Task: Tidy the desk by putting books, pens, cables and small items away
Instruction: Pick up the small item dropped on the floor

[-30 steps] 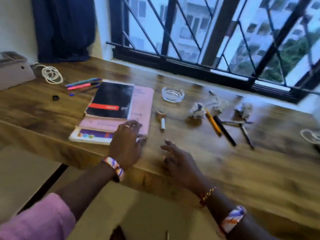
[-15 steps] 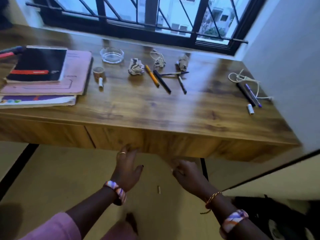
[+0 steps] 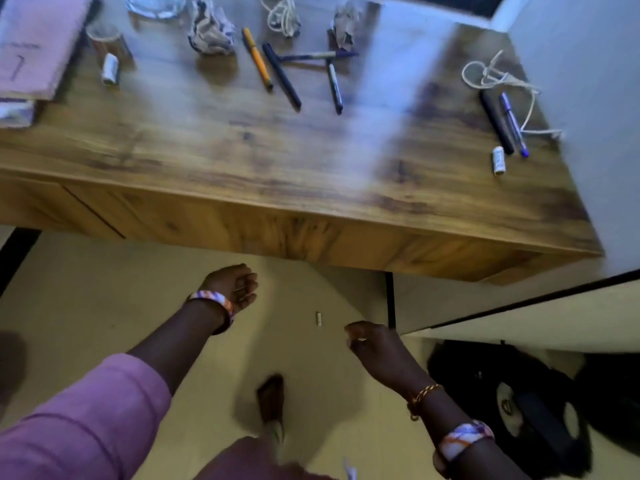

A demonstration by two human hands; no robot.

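The wooden desk fills the upper view. On it lie an orange pen, a dark pen, two crossed pens, crumpled paper, a coiled cord, a pink book at the left, and two pens with a white cable at the right. My left hand hangs below the desk front, fingers curled, holding nothing. My right hand is lower, over the floor, fingers loosely bent and empty. A small white item lies on the floor between them.
A glass ashtray, a tape roll and a small white cylinder sit on the desk's left part. Another white cylinder lies near the right edge. A wall bounds the right. A black bag rests on the floor.
My view has swung right and down, from the books to the desk's right half and the floor. Both hands dropped from the desk edge to below it, toward the floor.
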